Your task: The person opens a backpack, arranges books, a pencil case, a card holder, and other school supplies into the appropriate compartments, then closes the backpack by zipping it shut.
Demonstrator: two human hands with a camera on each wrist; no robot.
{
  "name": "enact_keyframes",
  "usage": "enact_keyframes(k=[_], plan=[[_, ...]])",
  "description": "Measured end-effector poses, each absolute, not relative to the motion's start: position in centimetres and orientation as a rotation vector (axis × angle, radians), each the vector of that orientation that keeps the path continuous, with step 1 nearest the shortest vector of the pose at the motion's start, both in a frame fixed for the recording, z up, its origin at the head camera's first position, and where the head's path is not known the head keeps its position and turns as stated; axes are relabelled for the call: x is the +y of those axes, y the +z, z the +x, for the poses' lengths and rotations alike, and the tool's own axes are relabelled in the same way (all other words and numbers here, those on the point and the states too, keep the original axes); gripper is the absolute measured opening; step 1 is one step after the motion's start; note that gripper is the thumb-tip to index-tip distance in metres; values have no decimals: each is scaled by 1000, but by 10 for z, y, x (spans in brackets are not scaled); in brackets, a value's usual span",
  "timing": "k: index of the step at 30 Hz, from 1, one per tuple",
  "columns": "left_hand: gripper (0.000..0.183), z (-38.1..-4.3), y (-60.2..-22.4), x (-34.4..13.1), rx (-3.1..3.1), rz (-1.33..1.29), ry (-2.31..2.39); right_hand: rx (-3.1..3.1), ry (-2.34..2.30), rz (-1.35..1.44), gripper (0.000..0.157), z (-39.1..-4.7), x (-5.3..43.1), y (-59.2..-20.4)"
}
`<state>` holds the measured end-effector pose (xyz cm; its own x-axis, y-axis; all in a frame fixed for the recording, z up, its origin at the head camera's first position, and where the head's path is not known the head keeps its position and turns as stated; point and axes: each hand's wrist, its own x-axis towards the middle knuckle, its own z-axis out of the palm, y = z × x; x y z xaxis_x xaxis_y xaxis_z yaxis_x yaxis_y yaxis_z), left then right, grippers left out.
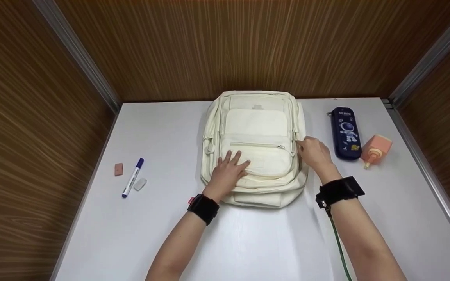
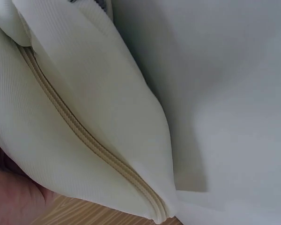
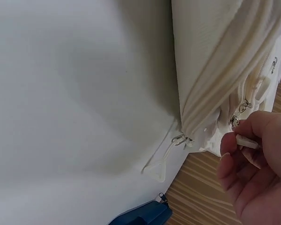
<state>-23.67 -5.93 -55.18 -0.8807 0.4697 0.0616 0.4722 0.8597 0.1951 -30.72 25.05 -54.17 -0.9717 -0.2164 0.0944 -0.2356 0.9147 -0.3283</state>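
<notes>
A cream backpack (image 1: 257, 125) lies flat on the white table, its front pockets facing up. My left hand (image 1: 227, 175) rests on the lower front pocket with fingers spread. At the bag's right side, my right hand (image 1: 314, 153) pinches a small pale zipper pull (image 3: 247, 142) between thumb and finger. More metal zipper sliders (image 3: 245, 106) show beside it in the right wrist view. Another pull (image 3: 157, 169) hangs loose over the table. In the left wrist view, a curved beige zipper (image 2: 91, 140) runs along the bag's edge, with part of the left hand at the corner.
To the right lie a navy pencil case (image 1: 346, 132) with an astronaut print and an orange bottle (image 1: 378, 149) with a nozzle. On the left are a marker (image 1: 133, 178), a reddish eraser (image 1: 118, 169) and a whitish eraser (image 1: 140, 184). Wood-grain walls (image 1: 248, 47) enclose the table.
</notes>
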Motion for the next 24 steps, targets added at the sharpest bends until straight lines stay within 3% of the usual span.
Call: enact_keyframes(k=[12, 24], plan=[[42, -239, -549, -54, -2985, -770, -181, -2990, 705, 477, 17, -279, 254, -542], [42, -247, -544, -41, -3034, -725, -158, -3061, 568, 394, 15, -300, 245, -551]])
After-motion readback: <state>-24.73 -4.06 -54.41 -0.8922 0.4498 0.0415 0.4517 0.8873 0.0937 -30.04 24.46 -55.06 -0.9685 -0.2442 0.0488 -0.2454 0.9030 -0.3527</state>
